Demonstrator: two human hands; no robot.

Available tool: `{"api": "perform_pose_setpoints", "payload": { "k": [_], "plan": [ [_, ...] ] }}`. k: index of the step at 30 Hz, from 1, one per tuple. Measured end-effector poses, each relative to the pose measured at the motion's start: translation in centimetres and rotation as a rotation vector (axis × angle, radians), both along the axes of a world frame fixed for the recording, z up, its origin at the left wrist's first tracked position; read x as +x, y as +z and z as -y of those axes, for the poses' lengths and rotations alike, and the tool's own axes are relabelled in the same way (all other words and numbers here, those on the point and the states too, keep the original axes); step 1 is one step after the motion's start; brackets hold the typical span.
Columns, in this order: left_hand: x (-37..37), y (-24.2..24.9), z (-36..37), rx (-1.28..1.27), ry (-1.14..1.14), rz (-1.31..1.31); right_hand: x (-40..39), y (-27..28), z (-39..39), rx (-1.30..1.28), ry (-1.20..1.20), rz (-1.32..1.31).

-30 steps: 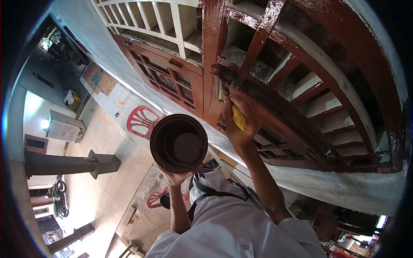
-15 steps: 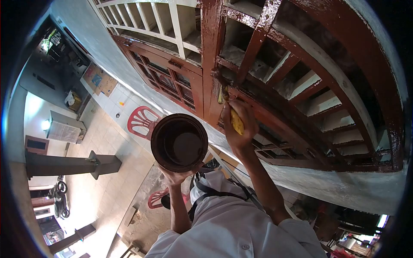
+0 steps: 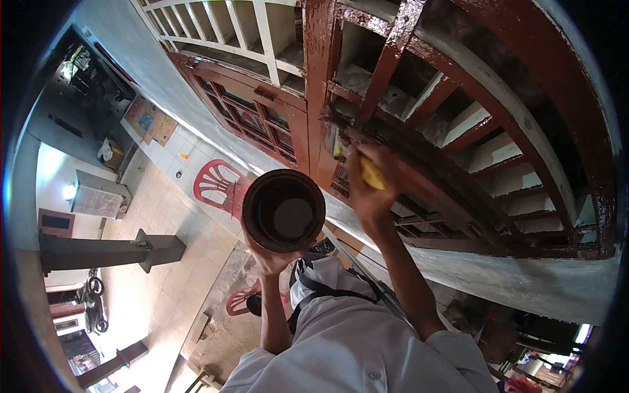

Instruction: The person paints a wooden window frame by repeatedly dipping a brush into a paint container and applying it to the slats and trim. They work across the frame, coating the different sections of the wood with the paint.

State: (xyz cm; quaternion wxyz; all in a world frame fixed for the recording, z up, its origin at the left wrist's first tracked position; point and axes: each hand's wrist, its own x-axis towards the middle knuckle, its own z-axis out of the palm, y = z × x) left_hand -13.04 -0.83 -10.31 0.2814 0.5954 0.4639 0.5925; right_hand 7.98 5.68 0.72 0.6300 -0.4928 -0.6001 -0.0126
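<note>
My left hand grips a dark brown paint can from below and the side, and some dark paint shows at its bottom. Blurred by motion, my right hand is closed around a paintbrush with a yellow handle. The bristle end lies at or close to the brown wooden frame, near where the upright meets a crossbar; exact contact is smeared. Glossy brown paint covers the arched slatted vent to the right. On the left, the slatted vent is cream.
Below the vents are brown paned windows set in a pale wall. A red plastic chair stands on the tiled floor beyond the can, with another red chair lower down. A dark pillar and a parked motorcycle are farther left.
My right hand and the brush have shifted slightly right and are now blurred. The can in my left hand has moved a little to the right.
</note>
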Motion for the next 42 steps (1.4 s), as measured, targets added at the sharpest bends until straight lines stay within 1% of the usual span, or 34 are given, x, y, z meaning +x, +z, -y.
{"api": "perform_pose_setpoints", "payload": {
  "k": [2,5,6,9,12,13,14,15,16,17,19,20,22,24,25,26,28,31,34,35,36,38,39,41,42],
  "plan": [
    [0.5,1.1,-0.3,-0.117,-0.097,0.141,0.9,0.3,0.9,-0.065,0.006,-0.124],
    [1.9,3.2,-0.5,-0.072,-0.122,0.138,0.9,4.0,3.0,-0.126,-0.039,-0.469],
    [1.9,2.5,-0.4,-0.077,-0.119,0.118,1.1,5.0,3.6,-0.137,-0.050,-0.597],
    [1.6,0.4,-0.4,-0.085,-0.122,0.059,2.6,6.7,3.9,-0.265,0.122,-0.756],
    [1.7,0.1,-0.6,-0.077,-0.122,0.034,3.0,6.3,3.3,-0.457,0.301,-0.686],
    [1.8,0.2,-0.7,-0.064,-0.115,0.039,2.3,6.5,3.3,-0.444,0.415,-0.705],
    [1.8,0.2,-0.7,-0.052,-0.107,0.044,2.0,6.3,3.3,-0.508,0.463,-0.671],
    [1.5,-0.2,-0.4,-0.105,-0.107,-0.013,1.9,6.1,3.0,-0.568,0.513,-0.635],
    [1.2,-1.2,-0.2,-0.103,-0.103,-0.038,1.8,6.0,2.7,-0.627,0.562,-0.597],
    [1.0,-2.7,0.1,-0.099,-0.098,-0.062,1.6,5.4,2.2,-0.625,0.580,-0.551],
    [0.7,-2.1,-0.2,-0.073,-0.118,-0.182,1.1,4.1,1.3,-0.618,0.616,-0.458],
    [0.5,-1.9,-0.3,-0.057,-0.128,-0.241,0.8,4.0,1.1,-0.625,0.612,-0.469],
    [0.7,-1.2,-0.4,-0.030,-0.131,-0.237,0.5,4.1,1.1,-0.642,0.611,-0.488],
    [1.0,-0.7,-0.5,-0.041,-0.127,-0.214,0.7,4.2,1.0,-0.578,0.626,-0.372],
    [1.3,-0.5,-0.5,-0.062,-0.137,-0.155,0.8,4.2,1.0,-0.546,0.634,-0.311],
    [1.6,-0.2,-0.5,-0.082,-0.146,-0.096,0.9,4.3,1.0,-0.575,0.659,-0.336],
    [2.2,0.1,-0.4,-0.151,-0.186,0.112,1.3,4.4,1.2,-0.635,0.711,-0.386],
    [2.6,-0.2,-0.8,-0.087,-0.247,0.095,1.8,4.8,2.3,-0.759,0.665,-0.425],
    [3.8,-1.5,0.2,-0.098,-0.306,0.142,2.9,3.9,3.7,-0.761,0.598,-0.247],
    [4.6,-0.5,0.3,-0.034,-0.362,0.112,3.2,2.8,4.3,-0.720,0.571,-0.182],
    [5.3,-0.1,0.8,0.018,-0.365,0.018,3.6,2.8,5.2,-0.709,0.554,-0.122],
    [6.7,-0.7,1.5,0.000,-0.440,0.047,4.7,2.8,7.1,-0.691,0.517,-0.001],
    [7.0,-1.2,2.1,-0.103,-0.473,0.041,5.3,2.7,8.1,-0.703,0.503,-0.037],
    [7.9,-1.4,3.1,-0.107,-0.523,0.043,6.3,2.4,10.1,-0.730,0.472,-0.109],
    [8.5,-1.2,3.4,-0.109,-0.550,0.042,6.6,2.5,10.8,-0.738,0.461,-0.089]
  ]
}}
